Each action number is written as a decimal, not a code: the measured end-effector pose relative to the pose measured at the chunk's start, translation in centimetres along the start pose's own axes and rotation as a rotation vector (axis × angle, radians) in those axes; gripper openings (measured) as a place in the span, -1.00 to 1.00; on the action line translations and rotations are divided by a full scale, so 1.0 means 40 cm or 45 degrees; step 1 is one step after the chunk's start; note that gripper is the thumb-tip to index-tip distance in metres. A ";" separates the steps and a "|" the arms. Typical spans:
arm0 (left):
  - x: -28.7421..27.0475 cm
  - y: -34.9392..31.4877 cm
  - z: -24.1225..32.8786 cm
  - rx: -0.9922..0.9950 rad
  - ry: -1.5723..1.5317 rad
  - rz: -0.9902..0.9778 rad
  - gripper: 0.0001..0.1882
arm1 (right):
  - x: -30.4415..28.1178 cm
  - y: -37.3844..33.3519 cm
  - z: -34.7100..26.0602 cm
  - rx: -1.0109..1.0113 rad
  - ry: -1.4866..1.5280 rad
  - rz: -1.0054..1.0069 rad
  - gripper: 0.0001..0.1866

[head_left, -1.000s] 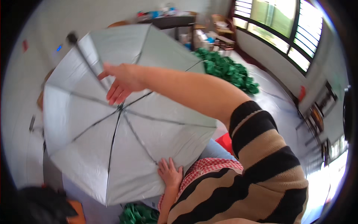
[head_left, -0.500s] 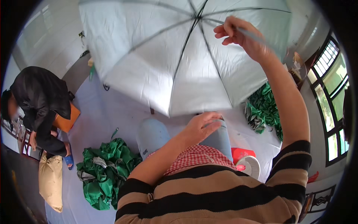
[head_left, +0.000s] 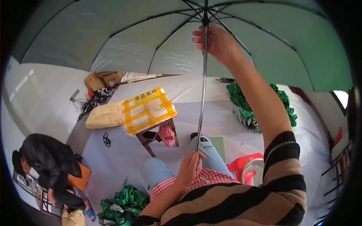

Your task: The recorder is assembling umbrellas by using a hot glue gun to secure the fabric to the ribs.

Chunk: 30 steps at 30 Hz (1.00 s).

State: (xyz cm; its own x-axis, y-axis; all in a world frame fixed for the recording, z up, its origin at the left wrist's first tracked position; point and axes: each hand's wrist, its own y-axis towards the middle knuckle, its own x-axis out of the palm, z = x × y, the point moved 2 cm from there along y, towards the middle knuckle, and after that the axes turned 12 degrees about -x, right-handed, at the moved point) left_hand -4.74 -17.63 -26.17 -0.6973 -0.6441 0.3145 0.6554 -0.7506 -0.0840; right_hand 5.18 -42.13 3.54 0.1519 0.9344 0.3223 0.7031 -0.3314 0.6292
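Note:
An opened umbrella (head_left: 124,54) spreads across the top of the view, its inside grey-green with dark ribs. Its thin metal shaft (head_left: 203,98) comes down toward my lap. Low on that shaft my left hand (head_left: 189,167) is closed around the end; the handle is hidden in the fingers. Raised high, my right hand (head_left: 218,42) is just below the hub where the ribs meet. Its fingers are spread behind the shaft, and whether they touch it I cannot tell.
Ahead stands a small stool (head_left: 171,128) topped by a yellow-taped white box (head_left: 149,111). Crumpled green fabric lies in heaps at right (head_left: 281,103) and lower left (head_left: 124,205). A red bag (head_left: 237,165) and a round bin (head_left: 253,169) sit by my thigh. Another person (head_left: 51,167) bends at left.
The umbrella has tilted up and away, exposing the stool and box. My left hand has closed on the lower shaft. My right hand has moved left to the upper shaft.

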 end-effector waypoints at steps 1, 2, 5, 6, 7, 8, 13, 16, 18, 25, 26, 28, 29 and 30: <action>-0.005 -0.003 -0.022 -0.044 0.033 0.028 -0.64 | -0.028 0.012 -0.002 0.053 0.071 0.099 -0.57; -0.010 -0.007 -0.037 -0.030 0.036 0.027 -0.66 | -0.053 0.008 0.005 0.044 0.081 0.114 -0.59; -0.020 -0.006 -0.063 -0.064 0.032 0.036 -0.71 | -0.119 -0.013 0.029 0.043 0.147 0.090 -0.59; -0.021 -0.005 -0.066 -0.084 0.043 0.039 -0.71 | -0.136 -0.015 0.036 0.027 0.210 0.122 -0.55; -0.021 -0.001 -0.067 -0.109 0.022 0.032 -0.72 | -0.154 -0.018 0.042 0.017 0.221 0.141 -0.56; -0.019 0.003 -0.067 -0.108 0.071 0.033 -0.72 | -0.168 -0.020 0.046 -0.001 0.244 0.122 -0.57; -0.001 0.038 -0.060 -0.037 0.187 0.038 -0.72 | -0.213 -0.021 0.061 -0.155 0.165 0.152 -0.57; 0.016 0.056 -0.054 -0.068 0.193 -0.090 -0.70 | -0.224 -0.026 0.073 -0.204 0.070 0.195 -0.57; 0.021 0.054 -0.048 -0.140 0.141 -0.148 -0.74 | -0.236 -0.027 0.081 -0.173 0.083 0.230 -0.56; 0.028 0.061 -0.036 0.209 0.817 0.239 -0.76 | -0.360 -0.021 0.133 -0.080 -0.833 0.571 -0.59; 0.028 0.070 -0.036 0.243 0.869 0.265 -0.77 | -0.378 -0.036 0.151 -0.110 -0.818 0.626 -0.61; 0.027 0.091 -0.030 0.330 0.944 0.331 -0.77 | -0.397 -0.069 0.194 -0.093 -0.803 0.659 -0.59; 0.031 0.101 -0.024 0.366 0.952 0.311 -0.77 | -0.399 -0.081 0.210 -0.042 -0.797 0.716 -0.59; 0.036 0.110 -0.017 0.403 0.936 0.307 -0.77 | -0.393 -0.093 0.223 -0.072 -0.679 0.691 -0.58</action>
State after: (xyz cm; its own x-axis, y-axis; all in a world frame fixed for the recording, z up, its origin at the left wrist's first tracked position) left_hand -3.07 -21.97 -26.71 -0.4674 -0.7963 -0.3841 0.7851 -0.5736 0.2338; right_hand 6.37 -54.42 -10.17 0.7913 0.5702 0.2205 0.3995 -0.7553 0.5196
